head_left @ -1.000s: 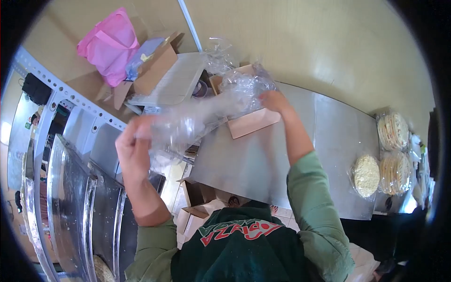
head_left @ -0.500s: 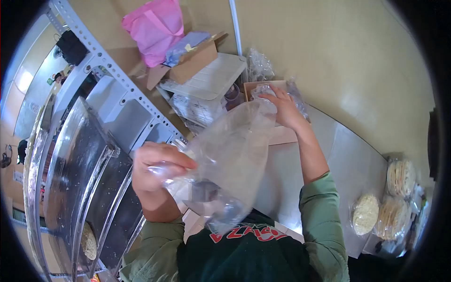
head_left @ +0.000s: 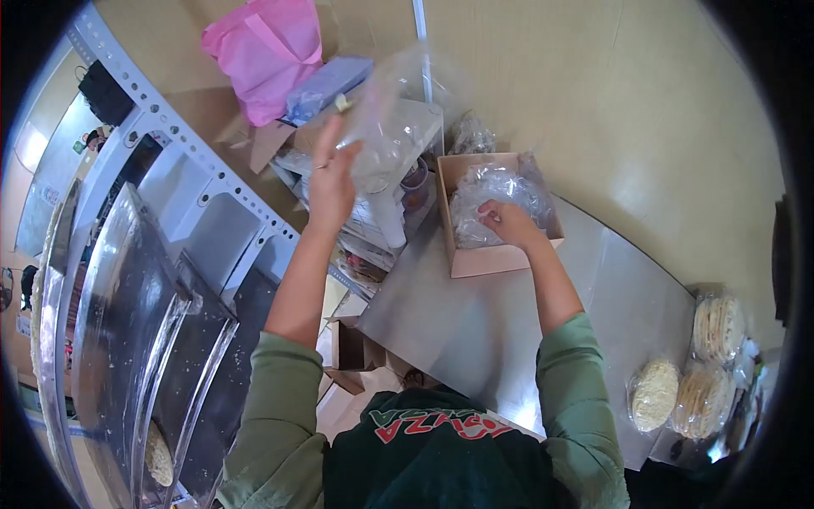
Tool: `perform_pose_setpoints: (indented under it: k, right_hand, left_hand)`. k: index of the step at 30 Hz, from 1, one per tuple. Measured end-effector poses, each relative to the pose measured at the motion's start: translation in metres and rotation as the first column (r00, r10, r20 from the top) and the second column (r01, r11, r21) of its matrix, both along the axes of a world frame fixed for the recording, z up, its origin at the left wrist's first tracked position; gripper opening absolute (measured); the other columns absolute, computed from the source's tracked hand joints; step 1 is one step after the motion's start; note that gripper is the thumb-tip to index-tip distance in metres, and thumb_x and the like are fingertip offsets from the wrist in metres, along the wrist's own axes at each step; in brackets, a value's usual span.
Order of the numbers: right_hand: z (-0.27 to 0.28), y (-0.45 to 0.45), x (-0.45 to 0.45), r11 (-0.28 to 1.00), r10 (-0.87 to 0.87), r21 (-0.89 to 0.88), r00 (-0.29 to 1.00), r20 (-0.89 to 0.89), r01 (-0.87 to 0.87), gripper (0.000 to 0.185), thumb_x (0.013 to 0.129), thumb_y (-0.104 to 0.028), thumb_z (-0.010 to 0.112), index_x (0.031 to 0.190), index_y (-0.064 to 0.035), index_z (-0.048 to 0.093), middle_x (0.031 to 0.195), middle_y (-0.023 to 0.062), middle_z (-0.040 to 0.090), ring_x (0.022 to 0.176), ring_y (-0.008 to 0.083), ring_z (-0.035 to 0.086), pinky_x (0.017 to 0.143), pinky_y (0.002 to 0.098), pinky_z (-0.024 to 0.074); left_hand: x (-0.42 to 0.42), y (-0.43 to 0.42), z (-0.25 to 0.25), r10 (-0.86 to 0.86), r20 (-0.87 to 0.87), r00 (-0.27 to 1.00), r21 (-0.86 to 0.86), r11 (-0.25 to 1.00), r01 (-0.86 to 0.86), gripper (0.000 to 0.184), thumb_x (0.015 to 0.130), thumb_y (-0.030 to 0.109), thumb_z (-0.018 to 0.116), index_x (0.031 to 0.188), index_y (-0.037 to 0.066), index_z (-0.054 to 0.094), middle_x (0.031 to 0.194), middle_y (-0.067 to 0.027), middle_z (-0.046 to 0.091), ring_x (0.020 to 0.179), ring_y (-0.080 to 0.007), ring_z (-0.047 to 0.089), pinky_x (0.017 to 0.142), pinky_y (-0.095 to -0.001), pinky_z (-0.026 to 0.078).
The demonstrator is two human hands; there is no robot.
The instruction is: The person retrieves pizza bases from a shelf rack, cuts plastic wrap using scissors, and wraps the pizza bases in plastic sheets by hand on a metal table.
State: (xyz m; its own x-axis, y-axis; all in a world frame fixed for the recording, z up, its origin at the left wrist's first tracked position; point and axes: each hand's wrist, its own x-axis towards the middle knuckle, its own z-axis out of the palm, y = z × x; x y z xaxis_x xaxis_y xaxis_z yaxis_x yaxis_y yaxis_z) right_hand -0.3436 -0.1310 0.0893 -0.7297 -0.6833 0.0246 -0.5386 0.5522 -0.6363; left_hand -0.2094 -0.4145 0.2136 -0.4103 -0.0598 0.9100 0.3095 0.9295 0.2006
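My left hand (head_left: 332,182) is raised at upper left with its index finger and thumb stretched apart. Just past its fingertips is a clear plastic bag (head_left: 394,114), smeared by motion; any contact with the fingers is hard to make out. An open cardboard box (head_left: 492,263) rests on the metal table, filled with crumpled clear plastic bags (head_left: 475,229). Over this box, my right hand (head_left: 511,223) has its fingers curled in a pinch at the plastic.
Left of the table stands a metal rack (head_left: 203,153) with dark trays (head_left: 212,373). A pink bag (head_left: 267,55) and a lilac packet (head_left: 326,89) sit by a small white stand (head_left: 424,127). Packs of pale round flatbreads (head_left: 704,399) lie at the right end of the metal table (head_left: 610,254).
My left hand has swung up and away with the clear bag, which was stretched between both hands before. My right hand has drawn back slightly toward me over the box.
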Motion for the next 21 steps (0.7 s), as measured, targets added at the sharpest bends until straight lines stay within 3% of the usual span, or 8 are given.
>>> perform_pose_setpoints:
  k: [1, 3, 9, 12, 15, 18, 20, 21]
  right_hand:
    - [0.001, 0.004, 0.001, 0.998, -0.014, 0.06, 1.0, 0.021, 0.013, 0.031, 0.083, -0.034, 0.054, 0.101, -0.0099, 0.063, 0.093, 0.0157, 0.064, 0.092, 0.0302, 0.059, 0.08, 0.0394, 0.0462]
    - [0.0, 0.017, 0.009, 0.983, -0.049, 0.182, 0.997, 0.062, 0.037, 0.034, 0.083, -0.037, 0.054, 0.101, -0.0093, 0.062, 0.094, 0.0154, 0.064, 0.093, 0.0295, 0.059, 0.081, 0.0393, 0.0461]
    - [0.024, 0.052, 0.017, 0.793, -0.197, 0.578, 0.979, -0.059, 0.195, 0.035, 0.08, -0.042, 0.053, 0.096, -0.0131, 0.065, 0.102, 0.016, 0.061, 0.099, 0.0304, 0.056, 0.085, 0.0401, 0.0439]
    - [0.022, 0.069, 0.009, 0.731, -0.182, 0.561, 0.904, -0.387, 0.388, 0.024, 0.08, -0.03, 0.056, 0.092, -0.0134, 0.067, 0.097, 0.0136, 0.061, 0.095, 0.0312, 0.056, 0.086, 0.0405, 0.044]
    - [0.069, 0.061, 0.008, 0.794, -0.305, 0.383, 0.853, -0.423, 0.473, 0.017, 0.078, -0.019, 0.056, 0.088, -0.0089, 0.065, 0.091, 0.0142, 0.06, 0.089, 0.0313, 0.057, 0.082, 0.0408, 0.0449]
    - [0.117, 0.017, 0.011, 0.916, -0.356, -0.076, 0.708, -0.61, 0.395, 0.015, 0.075, -0.012, 0.054, 0.084, -0.0037, 0.063, 0.091, 0.0178, 0.059, 0.088, 0.0315, 0.057, 0.078, 0.0407, 0.046]
    - [0.127, -0.032, 0.029, 0.966, -0.249, -0.051, 0.847, -0.469, 0.255, 0.013, 0.074, -0.007, 0.052, 0.081, -0.0005, 0.061, 0.087, 0.0205, 0.059, 0.084, 0.0329, 0.06, 0.073, 0.0424, 0.0471]
    - [0.112, -0.061, 0.039, 0.973, -0.112, 0.146, 0.922, -0.372, 0.177, 0.015, 0.074, -0.004, 0.049, 0.083, -0.0007, 0.061, 0.084, 0.0221, 0.061, 0.077, 0.035, 0.061, 0.069, 0.0438, 0.0486]
  left_hand:
    - [-0.013, -0.008, -0.012, -0.02, 0.159, 0.987, -0.051, 0.998, 0.028, 0.022, 0.08, 0.0, 0.049, 0.099, 0.009, 0.055, 0.127, -0.0155, 0.044, 0.091, -0.0307, 0.056, 0.069, -0.0379, 0.051]
    - [-0.024, -0.029, -0.029, 0.274, 0.51, 0.816, -0.346, 0.933, -0.097, 0.024, 0.08, 0.003, 0.047, 0.1, 0.012, 0.056, 0.132, -0.0146, 0.041, 0.091, -0.0337, 0.056, 0.071, -0.0403, 0.051]
    - [-0.084, -0.086, -0.049, 0.581, 0.614, 0.534, -0.412, 0.813, -0.411, 0.022, 0.082, 0.013, 0.046, 0.101, 0.009, 0.057, 0.126, -0.0119, 0.046, 0.092, -0.0332, 0.056, 0.066, -0.0414, 0.052]
    - [-0.098, -0.077, -0.052, 0.666, 0.584, 0.464, -0.471, 0.744, -0.474, 0.027, 0.083, 0.017, 0.045, 0.102, 0.005, 0.059, 0.126, -0.0106, 0.045, 0.104, -0.0315, 0.05, 0.078, -0.0472, 0.047]
    - [-0.081, -0.061, -0.027, 0.667, 0.634, 0.392, -0.485, 0.737, -0.471, 0.039, 0.083, 0.029, 0.047, 0.105, 0.0, 0.06, 0.13, -0.0107, 0.041, 0.116, -0.0316, 0.039, 0.093, -0.0528, 0.033]
    - [-0.065, -0.048, -0.031, 0.55, 0.735, 0.398, -0.305, 0.791, -0.53, 0.062, 0.079, 0.047, 0.049, 0.114, -0.003, 0.054, 0.13, -0.013, 0.04, 0.121, -0.0321, 0.033, 0.099, -0.051, 0.021]
    - [-0.058, -0.036, -0.045, 0.593, 0.706, 0.388, -0.345, 0.766, -0.543, 0.074, 0.076, 0.056, 0.049, 0.119, -0.004, 0.049, 0.13, -0.0155, 0.04, 0.12, -0.032, 0.033, 0.097, -0.0496, 0.024]
    - [-0.059, -0.032, -0.048, 0.614, 0.689, 0.385, -0.365, 0.753, -0.548, 0.08, 0.074, 0.061, 0.05, 0.121, -0.005, 0.047, 0.13, -0.0167, 0.04, 0.12, -0.032, 0.033, 0.096, -0.0488, 0.025]
